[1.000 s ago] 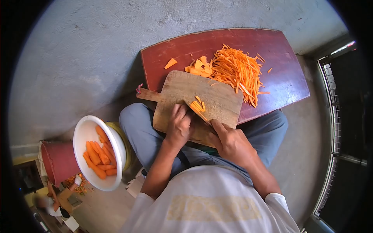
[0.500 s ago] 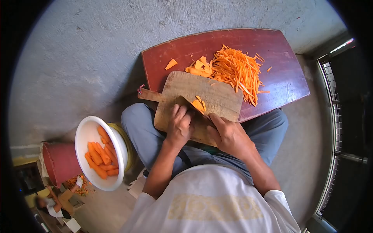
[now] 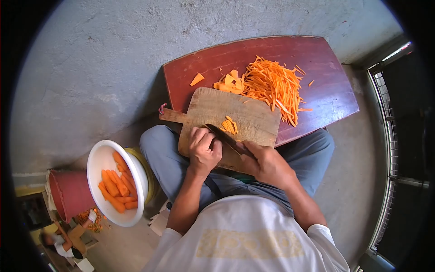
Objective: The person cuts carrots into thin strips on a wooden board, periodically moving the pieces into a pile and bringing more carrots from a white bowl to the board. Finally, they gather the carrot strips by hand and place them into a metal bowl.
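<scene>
A wooden cutting board with a handle lies across my lap and the edge of the red table. My right hand grips a knife, its dark blade slanting over the board toward my left hand. My left hand is curled on the board with knuckles beside the blade; whatever is under its fingers is hidden. Beyond the blade lie a few cut carrot strips. A heap of shredded carrot sits on the table behind the board, next to carrot slices.
The red table stands against a grey wall. At my left is a white basin of whole peeled carrots, near a red bucket. Another person sits at the lower left. A barred door frame is on the right.
The knife blade has shifted left and now lies flatter, its side showing more. My left hand has drawn slightly left and down. The carrot pieces beyond the blade now appear as thinner strips.
</scene>
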Demonstrator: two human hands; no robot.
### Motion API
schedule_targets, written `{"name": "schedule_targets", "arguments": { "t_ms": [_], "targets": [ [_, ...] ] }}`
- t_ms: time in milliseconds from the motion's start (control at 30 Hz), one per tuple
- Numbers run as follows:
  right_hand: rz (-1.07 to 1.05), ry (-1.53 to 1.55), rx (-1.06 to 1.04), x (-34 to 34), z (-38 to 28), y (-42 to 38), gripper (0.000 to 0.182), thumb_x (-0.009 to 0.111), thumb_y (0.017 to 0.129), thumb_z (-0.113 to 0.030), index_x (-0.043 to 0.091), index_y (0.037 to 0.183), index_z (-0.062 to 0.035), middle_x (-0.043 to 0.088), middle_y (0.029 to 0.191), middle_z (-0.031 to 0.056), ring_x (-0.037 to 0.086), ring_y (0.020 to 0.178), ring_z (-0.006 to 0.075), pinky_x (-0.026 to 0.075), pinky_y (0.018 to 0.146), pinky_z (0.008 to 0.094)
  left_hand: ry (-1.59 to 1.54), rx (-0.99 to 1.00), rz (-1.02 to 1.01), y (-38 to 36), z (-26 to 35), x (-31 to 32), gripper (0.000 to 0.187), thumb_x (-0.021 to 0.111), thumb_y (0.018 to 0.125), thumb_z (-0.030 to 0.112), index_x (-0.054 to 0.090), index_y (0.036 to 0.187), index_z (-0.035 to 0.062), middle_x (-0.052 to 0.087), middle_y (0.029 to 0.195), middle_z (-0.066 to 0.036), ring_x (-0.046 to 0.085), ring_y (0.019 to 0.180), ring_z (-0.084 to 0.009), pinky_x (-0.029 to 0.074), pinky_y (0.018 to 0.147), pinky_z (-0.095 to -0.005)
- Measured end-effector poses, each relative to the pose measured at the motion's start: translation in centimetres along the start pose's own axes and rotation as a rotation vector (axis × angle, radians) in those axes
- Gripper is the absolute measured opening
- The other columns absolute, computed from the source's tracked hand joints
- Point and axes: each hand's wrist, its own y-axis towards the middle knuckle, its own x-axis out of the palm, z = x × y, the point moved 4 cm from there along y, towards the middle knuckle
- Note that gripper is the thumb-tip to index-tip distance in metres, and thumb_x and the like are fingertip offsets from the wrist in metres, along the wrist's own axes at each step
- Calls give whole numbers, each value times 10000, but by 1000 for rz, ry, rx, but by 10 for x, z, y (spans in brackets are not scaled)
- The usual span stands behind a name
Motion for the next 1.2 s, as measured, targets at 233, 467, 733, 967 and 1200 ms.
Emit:
{"name": "schedule_targets", "arguments": {
  "t_ms": [233,467,733,967,1200],
  "targets": [
    [283,9,135,-89,80,8,314,724,1103,-195,773,1314,34,723,872,155,676,806,202,570,778,412,-67,-76,-68,6,-5,3,83,777,861,-34,766,929,13,725,982,-135,678,924,-374,556,846,-483],
    [518,137,149,-136,93,20,251,720,1094,-140,735,1256,51,697,867,67,616,798,125,535,724,372,-36,-80,-204,69,-3,23,93,802,952,49,798,1026,-8,737,1031,-156,699,1013,-395,561,945,-506],
    [511,-487,-270,-101,58,24,482,811,991,-65,717,1458,7,808,1194,216,800,1065,421,668,860,487,-228,66,-133,137,58,61,408,901,923,93,808,1302,-24,740,1259,-156,698,1181,-326,567,1034,-442],
    [439,-854,-336,-102,54,-4,573,734,921,-126,682,1484,-28,743,1309,88,728,1087,322,638,892,447,10,233,-484,177,51,120,563,960,883,355,828,1350,69,737,1367,-121,646,1319,-326,428,1179,-525],
    [520,-926,-383,-122,45,-28,558,757,887,-165,701,1428,-45,718,1133,47,691,975,267,618,832,389,93,297,-468,207,34,166,329,904,953,301,878,1209,96,781,1244,-95,661,1261,-288,385,1131,-494]
  ]
}}
